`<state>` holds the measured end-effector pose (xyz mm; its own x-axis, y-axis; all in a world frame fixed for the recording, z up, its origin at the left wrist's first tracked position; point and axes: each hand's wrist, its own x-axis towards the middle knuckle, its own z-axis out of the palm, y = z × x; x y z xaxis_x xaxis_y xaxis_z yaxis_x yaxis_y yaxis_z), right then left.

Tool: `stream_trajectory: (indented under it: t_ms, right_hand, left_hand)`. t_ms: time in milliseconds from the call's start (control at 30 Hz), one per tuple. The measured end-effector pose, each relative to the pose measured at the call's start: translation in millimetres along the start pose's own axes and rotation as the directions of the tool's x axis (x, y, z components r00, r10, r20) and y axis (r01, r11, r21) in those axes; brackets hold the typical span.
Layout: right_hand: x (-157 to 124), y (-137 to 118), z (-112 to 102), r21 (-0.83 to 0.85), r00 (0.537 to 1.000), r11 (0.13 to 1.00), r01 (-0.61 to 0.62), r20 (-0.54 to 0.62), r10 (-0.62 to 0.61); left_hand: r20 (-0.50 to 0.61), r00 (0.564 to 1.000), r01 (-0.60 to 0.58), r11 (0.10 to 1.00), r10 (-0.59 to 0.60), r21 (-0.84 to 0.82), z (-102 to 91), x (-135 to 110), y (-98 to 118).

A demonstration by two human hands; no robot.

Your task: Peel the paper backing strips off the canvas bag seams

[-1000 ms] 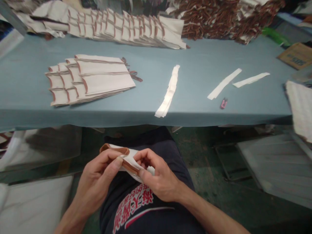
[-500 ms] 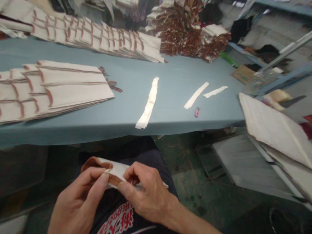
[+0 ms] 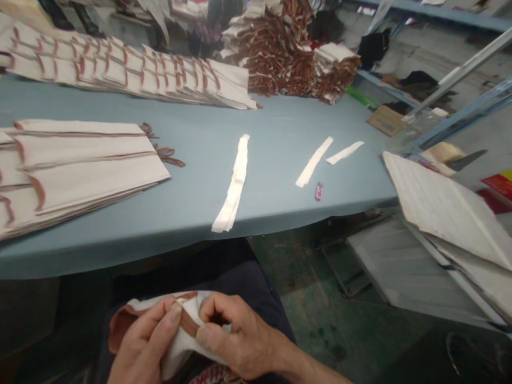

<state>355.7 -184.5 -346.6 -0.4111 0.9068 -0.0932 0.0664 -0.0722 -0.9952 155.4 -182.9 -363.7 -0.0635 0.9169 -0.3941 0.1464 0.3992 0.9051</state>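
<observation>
In my lap lies a white fabric piece with brown edging [image 3: 182, 346], bunched between both hands. My left hand [image 3: 150, 338] is closed, its thumb and forefinger pinching the brown-edged part of the cloth. Just to its right, my right hand [image 3: 236, 336] is closed too and grips the same edge between thumb and curled fingers. A brown-lined fold [image 3: 119, 325] of the cloth sticks out beyond the left hand. The fingertips hide much of the pinched strip.
Ahead is a table with a blue-grey cover [image 3: 192, 197]. On it lie brown-edged cloth pieces [image 3: 92, 160], a longer overlapping row [image 3: 132, 69], a tall pile [image 3: 280, 53], white strips [image 3: 232, 186] and pink thread snips [image 3: 319, 191]. A board-topped stand [image 3: 444, 213] is at right.
The view has shifted, so the table's contents appear further left. Both hands sit lower in view and keep hold of the cloth, which now shows more white fabric beneath the fingers.
</observation>
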Motion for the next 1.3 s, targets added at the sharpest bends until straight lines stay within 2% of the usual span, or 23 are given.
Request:
stream_trajectory:
  t_ms: [67, 133, 167, 200, 233, 267, 300, 333, 400, 500, 567, 633, 767, 933, 1033, 1167, 1300]
  right_hand:
    - [11, 8, -8, 0.006, 1.0, 1.0, -0.015, -0.021, 0.015]
    - [21, 18, -21, -0.188, 0.977, 0.982, -0.036, -0.212, -0.005]
    - [25, 23, -29, -0.322, 0.937, 0.946, -0.045, -0.341, -0.072]
    - [29, 27, -38, -0.455, 0.875, 0.889, -0.048, -0.449, -0.182]
    - [33, 29, -47, -0.576, 0.802, 0.816, -0.044, -0.507, -0.315]
    - [37, 30, -57, -0.68, 0.743, 0.732, -0.03, -0.506, -0.439]
    - [41, 29, -66, -0.767, 0.71, 0.642, 0.0, -0.452, -0.539]
    - [46, 28, -73, -0.831, 0.702, 0.555, 0.042, -0.37, -0.608]
    - [57, 25, -83, -0.895, 0.728, 0.431, 0.11, -0.223, -0.648]
    - [74, 26, -89, -0.914, 0.8, 0.377, 0.146, -0.115, -0.588]
    - [83, 32, -90, -0.919, 0.816, 0.358, 0.166, -0.076, -0.573]
    - [88, 38, -91, -0.914, 0.824, 0.365, 0.178, -0.064, -0.563]
    - [91, 44, -96, -0.876, 0.863, 0.46, 0.147, -0.114, -0.492]
    - [96, 32, -98, -0.868, 0.901, 0.487, 0.098, -0.13, -0.414]
    - [100, 24, -99, -0.837, 0.92, 0.543, 0.063, -0.162, -0.357]
    - [105, 15, -105, -0.745, 0.903, 0.667, -0.023, -0.303, -0.306]
    - [111, 7, -111, -0.683, 0.903, 0.722, -0.11, -0.372, -0.215]
  left_hand:
    - [-0.006, 0.998, -0.061, 0.997, 0.061, 0.04, 7.1, 17, -2]
    - [0.044, 0.983, -0.186, 0.962, 0.181, 0.202, 14.0, 38, 0]
    - [0.079, 0.971, -0.237, 0.929, 0.224, 0.285, 17.3, 49, 3]
    - [0.109, 0.964, -0.264, 0.899, 0.241, 0.348, 20.5, 60, 7]
    - [0.123, 0.962, -0.272, 0.883, 0.244, 0.382, 23.8, 70, 11]
    - [0.131, 0.963, -0.27, 0.877, 0.236, 0.398, 27.2, 80, 16]
    - [0.137, 0.964, -0.263, 0.878, 0.227, 0.4, 30.8, 89, 20]
    - [0.143, 0.965, -0.261, 0.881, 0.222, 0.395, 34.7, 97, 25]
    - [0.177, 0.96, -0.272, 0.883, 0.218, 0.384, 42.6, 109, 34]
    - [0.23, 0.948, -0.291, 0.888, 0.218, 0.355, 52.1, 118, 44]
    - [0.251, 0.947, -0.282, 0.898, 0.203, 0.338, 54.9, 118, 48]
    - [0.265, 0.947, -0.266, 0.907, 0.183, 0.326, 55.2, 117, 50]
    - [0.286, 0.943, -0.254, 0.921, 0.168, 0.297, 54.4, 117, 52]
    - [0.271, 0.941, -0.276, 0.924, 0.204, 0.265, 55.3, 120, 55]
    - [0.256, 0.943, -0.28, 0.92, 0.211, 0.274, 55.5, 120, 58]
    - [0.2, 0.957, -0.269, 0.9, 0.21, 0.343, 54.5, 118, 60]
    - [0.143, 0.947, -0.322, 0.835, 0.288, 0.447, 54.3, 111, 63]
